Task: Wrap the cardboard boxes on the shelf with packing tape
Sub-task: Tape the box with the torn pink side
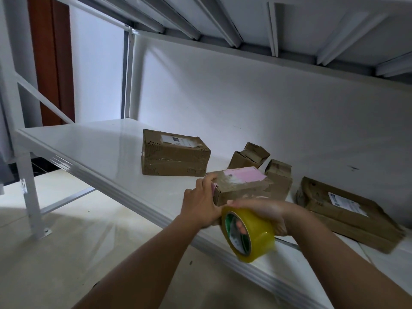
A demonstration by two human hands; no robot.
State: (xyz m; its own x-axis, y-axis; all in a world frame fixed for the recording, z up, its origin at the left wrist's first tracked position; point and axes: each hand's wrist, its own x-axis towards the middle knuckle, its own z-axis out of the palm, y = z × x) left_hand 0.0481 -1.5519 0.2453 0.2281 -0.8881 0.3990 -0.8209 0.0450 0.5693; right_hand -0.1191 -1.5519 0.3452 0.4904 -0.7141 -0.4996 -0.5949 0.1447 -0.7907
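Observation:
A small cardboard box with a pink label [242, 185] sits near the front edge of the white shelf [93, 150]. My left hand [201, 202] grips its left end, thumb on the top edge. My right hand [265, 211] holds a yellowish roll of packing tape [248, 234] just in front of the box, fingers through the core. The roll is blurred. I cannot make out a tape strip between roll and box.
Other cardboard boxes lie on the shelf: a larger one with a white label [175, 153] behind, two small ones [248, 156] [279, 178] at the back, a flat one [347, 211] at the right. An upper shelf [267, 25] hangs overhead. Floor lies below left.

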